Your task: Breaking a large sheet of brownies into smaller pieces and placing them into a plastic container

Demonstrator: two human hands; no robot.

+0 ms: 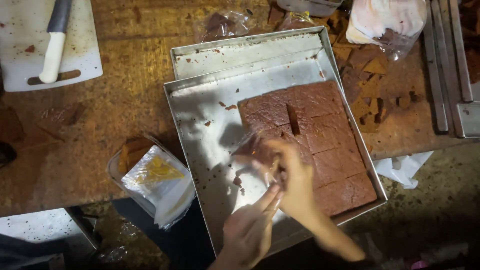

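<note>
While the clear plastic wrap [255, 150] at frame centre, held by right hand [295, 182] and pinched by left hand [250, 227], covers a brown cake square [260, 150] on the metal tray [200, 125], keeping it taut seems wise.

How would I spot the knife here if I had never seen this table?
Start at the big square metal tray of brown cake squares mid-table, then look to the far left corner. There a white plastic cutting board carries the knife, the only thing with a long white handle and dark blade.
</note>
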